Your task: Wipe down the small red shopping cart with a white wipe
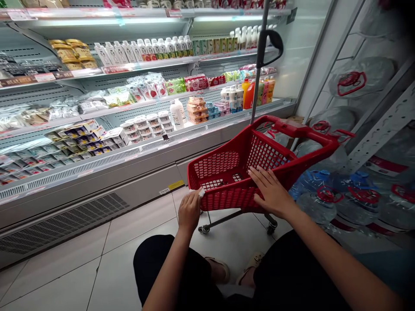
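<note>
A red plastic shopping cart [227, 199] stands in front of me, its basket showing nothing but its own mesh and a small dark patch on the floor of it. At the basket's near left corner, my left hand [189, 210] is closed on a small white cloth or tissue [201, 192] and touches the rim. My right hand [270, 190] lies against the near side of the basket with its fingers spread flat, holding nothing.
A lit refrigerated display [145, 151] with bottles, cups and packs runs along the left and back. Large water bottles [316, 207] with red handles stand at the right. A dark pole [258, 82] rises behind the cart. My knees and feet are below.
</note>
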Action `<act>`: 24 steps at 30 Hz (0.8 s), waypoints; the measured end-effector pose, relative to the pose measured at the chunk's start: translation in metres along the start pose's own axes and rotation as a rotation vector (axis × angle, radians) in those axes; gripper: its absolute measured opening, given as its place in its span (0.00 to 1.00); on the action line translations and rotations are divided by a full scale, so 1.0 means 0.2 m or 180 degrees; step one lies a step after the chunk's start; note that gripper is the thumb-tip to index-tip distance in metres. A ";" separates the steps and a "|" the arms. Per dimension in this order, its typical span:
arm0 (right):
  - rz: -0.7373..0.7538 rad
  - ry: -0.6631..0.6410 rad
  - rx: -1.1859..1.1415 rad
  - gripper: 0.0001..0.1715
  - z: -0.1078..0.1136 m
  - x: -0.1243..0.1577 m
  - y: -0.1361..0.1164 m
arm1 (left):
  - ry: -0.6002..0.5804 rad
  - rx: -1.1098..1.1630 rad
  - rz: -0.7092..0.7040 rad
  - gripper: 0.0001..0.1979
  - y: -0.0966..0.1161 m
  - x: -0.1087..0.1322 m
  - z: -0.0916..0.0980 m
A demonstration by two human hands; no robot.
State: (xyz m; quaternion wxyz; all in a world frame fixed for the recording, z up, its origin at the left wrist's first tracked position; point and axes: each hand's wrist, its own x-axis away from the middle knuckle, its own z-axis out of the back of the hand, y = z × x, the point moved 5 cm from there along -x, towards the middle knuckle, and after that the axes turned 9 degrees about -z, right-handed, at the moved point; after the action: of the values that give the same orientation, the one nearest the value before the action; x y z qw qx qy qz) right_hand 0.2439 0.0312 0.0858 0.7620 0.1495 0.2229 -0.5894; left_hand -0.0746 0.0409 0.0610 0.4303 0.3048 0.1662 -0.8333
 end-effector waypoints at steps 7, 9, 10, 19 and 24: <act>0.0017 -0.0165 -0.0077 0.54 -0.05 -0.06 -0.07 | 0.0455 -0.0069 -0.0031 0.28 0.16 0.08 -0.01; 0.0149 -0.0247 -0.0265 0.56 -0.09 -0.06 -0.21 | 0.0451 -0.0099 -0.0051 0.30 0.23 0.07 -0.03; 0.0220 -0.0290 -0.0378 0.57 -0.10 -0.06 -0.29 | 0.0415 -0.0106 -0.0092 0.31 0.26 0.05 -0.04; 0.0686 -0.0598 -0.1274 0.53 -0.12 -0.06 -0.40 | 0.0264 -0.0123 -0.0541 0.30 0.28 0.00 -0.01; 0.0866 -0.0818 -0.1624 0.52 -0.12 -0.11 -0.29 | 0.0171 -0.0125 -0.0533 0.28 0.13 0.13 0.06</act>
State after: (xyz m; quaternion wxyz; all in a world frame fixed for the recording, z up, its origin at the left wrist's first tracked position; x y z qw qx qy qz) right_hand 0.1806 0.0460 0.0793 0.8687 -0.0938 0.2434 -0.4212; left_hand -0.0686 0.0028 0.0539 0.3603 0.3037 0.2189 -0.8544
